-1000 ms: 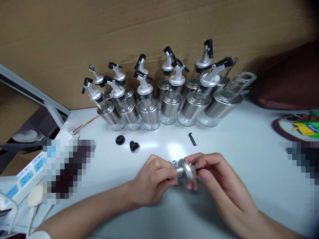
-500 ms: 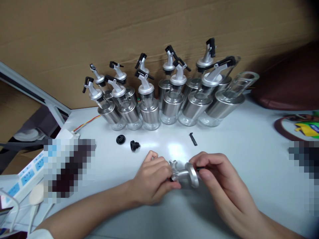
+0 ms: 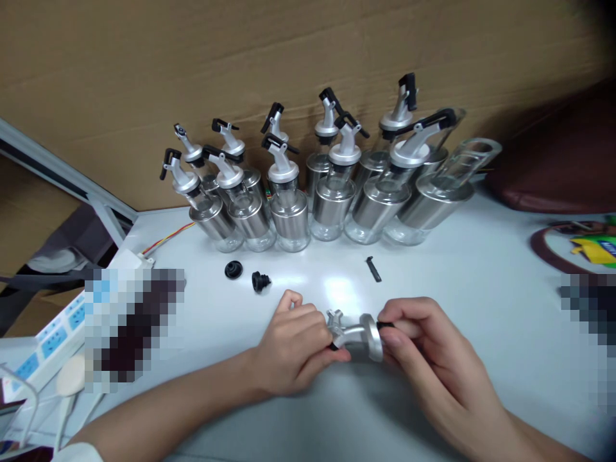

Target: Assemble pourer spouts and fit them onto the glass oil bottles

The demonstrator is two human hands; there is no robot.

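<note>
Between my hands, above the table, is a silver bottle pourer (image 3: 355,333) lying sideways, its round collar toward the right. My left hand (image 3: 298,343) is closed around the spout end, where a bit of black shows under the fingers. With thumb and fingers pinched, my right hand (image 3: 428,353) holds the black piece (image 3: 385,325) at the collar's underside; most of that piece is hidden. Beyond my hands lie a black lever (image 3: 372,269), a black ribbed stopper (image 3: 260,282) and a round black rubber part (image 3: 233,269).
Several glass-and-steel bottles (image 3: 289,215) stand in two rows at the back, most with pourers fitted; the front right one (image 3: 436,199) has an open neck. On the left are a power strip (image 3: 51,346) and a pale spoon-shaped thing (image 3: 70,375). A cardboard wall (image 3: 240,58) rises behind.
My right hand has shifted slightly at the black piece, and the collar looks a little steadier. My left hand keeps its hold on the spout. The loose parts and bottles stay put.
</note>
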